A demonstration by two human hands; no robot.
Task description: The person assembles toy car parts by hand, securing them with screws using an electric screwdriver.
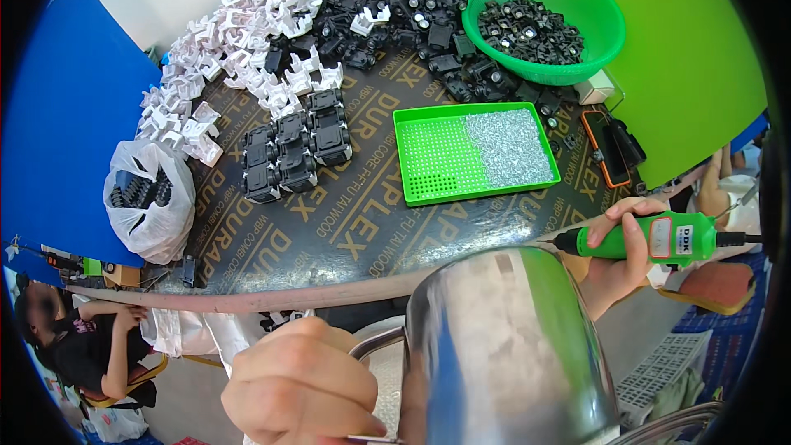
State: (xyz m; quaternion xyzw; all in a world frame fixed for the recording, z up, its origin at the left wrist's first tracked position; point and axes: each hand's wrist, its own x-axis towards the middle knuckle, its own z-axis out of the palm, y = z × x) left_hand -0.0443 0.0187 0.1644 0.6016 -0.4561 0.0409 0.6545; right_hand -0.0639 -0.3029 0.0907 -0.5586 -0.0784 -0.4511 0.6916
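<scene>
A shiny metal mug (pixel 503 346) fills the lower middle, very close, hiding part of the table's front edge. My left hand (pixel 305 383) is closed around its handle. At the right, my right hand (pixel 618 268) grips a green electric screwdriver (pixel 684 239), its dark tip pointing left over the table's edge behind the mug. Beyond the tool lies a green perforated tray (pixel 432 152), its right part covered with small silvery screws (pixel 507 148). Several black assembled units (pixel 292 148) stand in rows left of the tray.
Piles of white plastic parts (pixel 247 25) and black parts (pixel 412 8) cover the back. A green basket (pixel 606 41) of black pieces stands back right, near an orange-edged phone (pixel 606 152). A plastic bag (pixel 148 222) sits left. A person (pixel 82 346) is at lower left.
</scene>
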